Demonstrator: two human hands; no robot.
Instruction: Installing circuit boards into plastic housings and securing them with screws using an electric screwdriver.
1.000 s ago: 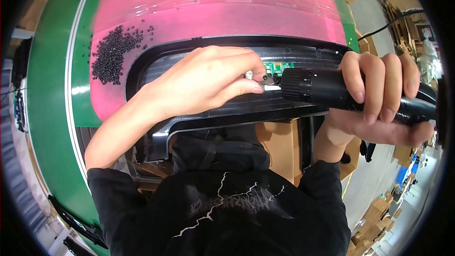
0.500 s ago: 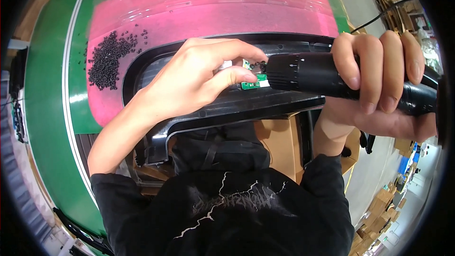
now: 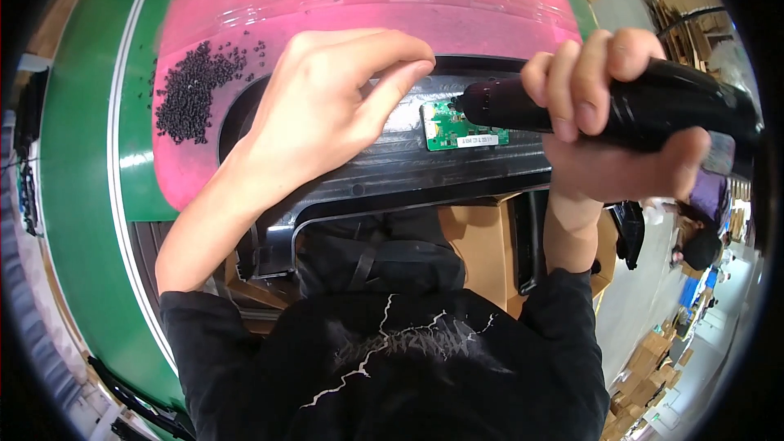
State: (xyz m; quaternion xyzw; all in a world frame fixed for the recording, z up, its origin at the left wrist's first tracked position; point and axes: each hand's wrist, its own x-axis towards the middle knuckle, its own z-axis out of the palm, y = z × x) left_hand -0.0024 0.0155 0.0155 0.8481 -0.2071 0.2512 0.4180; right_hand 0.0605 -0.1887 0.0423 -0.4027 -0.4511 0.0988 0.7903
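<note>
My right hand (image 3: 588, 106) grips a black electric screwdriver (image 3: 653, 106), fingers over its body and thumb below. Its tip meets the upper part of a green circuit board (image 3: 445, 135), and the contact point is partly hidden. That board lies in a long black plastic housing (image 3: 384, 171) with raised rims. To the left of the board, my left hand (image 3: 335, 98) hovers over the housing, thumb and forefinger pinched together. Whatever may be between those fingertips is too small to make out. A heap of small black screws (image 3: 188, 102) lies beyond my left forearm.
Under the housing is a pink mat (image 3: 327, 20) with clear plastic over its far part, on a green tabletop (image 3: 82, 155). Below the housing stands an open cardboard box (image 3: 474, 245). A person (image 3: 701, 249) is in the background at right.
My left fingers have drawn away from the screwdriver's tip and closed into a pinch. The screwdriver has shifted with my right hand, its tip now at the board, more of which shows.
</note>
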